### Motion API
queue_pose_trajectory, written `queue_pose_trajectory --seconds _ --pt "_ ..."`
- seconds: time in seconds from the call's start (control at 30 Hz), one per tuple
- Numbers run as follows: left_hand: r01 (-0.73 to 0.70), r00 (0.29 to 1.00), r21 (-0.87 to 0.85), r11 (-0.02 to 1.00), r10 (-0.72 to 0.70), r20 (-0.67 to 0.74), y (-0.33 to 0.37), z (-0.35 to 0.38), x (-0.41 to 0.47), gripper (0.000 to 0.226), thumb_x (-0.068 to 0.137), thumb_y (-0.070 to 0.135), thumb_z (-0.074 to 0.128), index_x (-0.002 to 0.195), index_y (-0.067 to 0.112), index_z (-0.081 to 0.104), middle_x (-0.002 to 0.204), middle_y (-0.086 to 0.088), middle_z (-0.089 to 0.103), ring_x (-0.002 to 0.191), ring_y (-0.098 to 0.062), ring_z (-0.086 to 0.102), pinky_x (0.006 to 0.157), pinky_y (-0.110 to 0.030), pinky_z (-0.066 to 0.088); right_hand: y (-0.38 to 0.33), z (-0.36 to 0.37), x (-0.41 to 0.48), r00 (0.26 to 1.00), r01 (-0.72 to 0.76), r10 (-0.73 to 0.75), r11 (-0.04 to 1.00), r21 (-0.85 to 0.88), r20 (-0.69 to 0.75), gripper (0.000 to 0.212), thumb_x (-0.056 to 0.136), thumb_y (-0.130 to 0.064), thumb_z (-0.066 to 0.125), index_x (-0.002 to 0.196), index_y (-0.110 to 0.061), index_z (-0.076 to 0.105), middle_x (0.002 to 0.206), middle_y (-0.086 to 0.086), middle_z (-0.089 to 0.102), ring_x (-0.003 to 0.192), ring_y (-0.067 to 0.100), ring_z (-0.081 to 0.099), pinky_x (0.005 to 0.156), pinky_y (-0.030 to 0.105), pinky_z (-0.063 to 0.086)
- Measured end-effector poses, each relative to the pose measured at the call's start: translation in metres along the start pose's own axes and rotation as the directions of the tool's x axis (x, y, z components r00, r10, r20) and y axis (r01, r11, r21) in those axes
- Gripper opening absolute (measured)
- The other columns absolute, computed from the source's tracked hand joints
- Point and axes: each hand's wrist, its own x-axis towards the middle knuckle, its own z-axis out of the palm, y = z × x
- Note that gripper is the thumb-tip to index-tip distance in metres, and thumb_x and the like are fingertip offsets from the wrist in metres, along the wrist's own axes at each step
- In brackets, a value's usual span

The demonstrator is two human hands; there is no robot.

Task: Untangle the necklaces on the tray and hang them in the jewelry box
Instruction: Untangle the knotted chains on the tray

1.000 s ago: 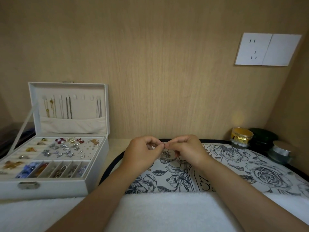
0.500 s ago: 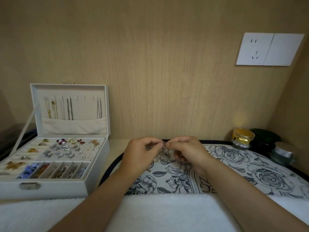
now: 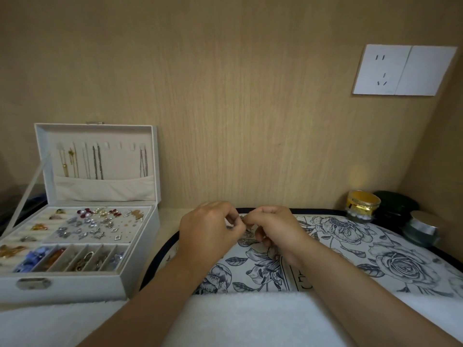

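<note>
My left hand [image 3: 210, 230] and my right hand [image 3: 274, 227] meet fingertip to fingertip above the flower-patterned tray [image 3: 375, 249]. Between them they pinch a thin silvery necklace [image 3: 242, 217], most of it hidden by my fingers. A small part of it shows under my right hand near the tray surface. The white jewelry box [image 3: 75, 221] stands open at the left. Several chains [image 3: 97, 161] hang from hooks inside its lid, with some hooks between them bare.
The box's lower trays hold earrings, brooches and beads. A gold jar [image 3: 362, 204], a dark green jar [image 3: 395, 207] and a silver-lidded jar [image 3: 422, 229] stand at the tray's far right corner. A white towel [image 3: 250, 319] covers the near edge. A wall socket [image 3: 403, 70] is upper right.
Both hands stay together over the tray, working the necklace between the fingertips. They have dropped slightly and the fingers have shifted their hold.
</note>
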Motion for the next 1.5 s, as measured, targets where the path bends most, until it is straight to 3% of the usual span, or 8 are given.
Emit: queue_pose_trajectory --seconds 0.13,0.3,0.5,0.8,0.97,1.13,1.27,1.5 --pt "0.327 0.942 -0.235 0.915 -0.297 0.154 0.004 0.003 0.001 0.006 0.079 0.029 0.070 0.073 0.030 0.068 0.054 0.018 0.056 0.055 -0.001 0.054 0.054 -0.021 0.042 -0.001 -0.001 0.000 0.996 -0.059 0.062 0.997 -0.052 0.059 0.007 0.080 -0.024 0.071 0.079 -0.017 0.071 0.060 0.005 0.053 0.047 0.015 0.042 0.045 0.023 0.026" --pt "0.438 0.886 -0.498 0.748 -0.267 0.379 -0.001 0.004 0.001 0.013 0.093 0.017 0.064 0.082 0.021 0.068 0.058 0.009 0.059 0.051 -0.002 0.051 0.052 -0.018 0.044 0.002 -0.007 0.001 0.985 0.013 0.010 0.991 -0.134 0.171 0.010 0.085 -0.021 0.065 0.076 -0.016 0.066 0.063 0.004 0.059 0.049 0.014 0.047 0.047 0.025 0.030" --pt "0.438 0.896 -0.621 0.650 -0.256 0.363 -0.006 0.003 0.003 0.006 0.090 0.023 0.070 0.091 0.029 0.072 0.084 0.008 0.074 0.075 -0.011 0.066 0.074 -0.028 0.055 0.005 -0.014 0.006 0.978 0.047 -0.049 0.999 0.018 0.204 0.012 0.089 -0.016 0.064 0.077 -0.018 0.068 0.078 0.003 0.065 0.055 0.015 0.050 0.052 0.029 0.030" --pt "0.539 0.833 -0.661 0.522 -0.219 0.508 -0.003 0.002 0.007 0.023 0.081 0.011 0.080 0.101 0.020 0.071 0.078 0.005 0.072 0.070 -0.017 0.059 0.067 -0.029 0.053 0.006 -0.013 0.007 0.986 0.038 -0.049 0.997 0.069 0.158 0.010 0.089 -0.012 0.065 0.081 -0.015 0.071 0.067 -0.002 0.061 0.055 0.013 0.049 0.053 0.027 0.033" --pt "0.504 0.833 -0.609 0.612 -0.160 0.529 -0.002 0.005 0.004 0.019 0.081 0.011 0.080 0.093 0.020 0.069 0.077 0.009 0.066 0.070 -0.009 0.055 0.067 -0.019 0.050 0.003 -0.012 0.007 0.960 -0.041 -0.030 0.969 0.244 0.279 0.020 0.095 -0.019 0.051 0.076 -0.012 0.055 0.066 0.002 0.051 0.056 0.015 0.046 0.053 0.028 0.030" --pt "0.498 0.845 -0.593 0.633 -0.203 0.494 -0.005 0.002 0.007 0.015 0.091 0.026 0.070 0.104 0.032 0.073 0.093 0.011 0.075 0.089 -0.004 0.069 0.081 -0.021 0.053 0.004 -0.015 0.005 0.963 0.213 -0.184 0.966 -0.144 0.195 0.029 0.101 -0.024 0.056 0.076 -0.011 0.064 0.058 0.004 0.053 0.051 0.014 0.046 0.050 0.025 0.037" --pt "0.509 0.832 -0.551 0.661 -0.216 0.510 -0.010 -0.001 0.009 0.017 0.082 0.019 0.079 0.096 0.029 0.077 0.086 0.010 0.077 0.084 -0.002 0.072 0.084 -0.024 0.055 0.007 -0.014 0.006 0.958 0.266 -0.237 0.946 -0.187 0.161 0.016 0.095 -0.017 0.066 0.081 -0.012 0.071 0.058 0.002 0.055 0.050 0.011 0.047 0.050 0.025 0.040" --pt "0.329 0.852 -0.233 0.915 -0.181 0.492 -0.006 -0.005 0.015 0.006 0.083 0.036 0.069 0.077 0.038 0.070 0.076 0.023 0.067 0.069 -0.002 0.063 0.071 -0.033 0.055 0.007 -0.014 0.005 0.924 0.382 -0.326 0.808 -0.449 0.200 0.009 0.085 -0.017 0.070 0.076 -0.018 0.069 0.062 -0.011 0.059 0.056 0.004 0.051 0.057 0.025 0.046"
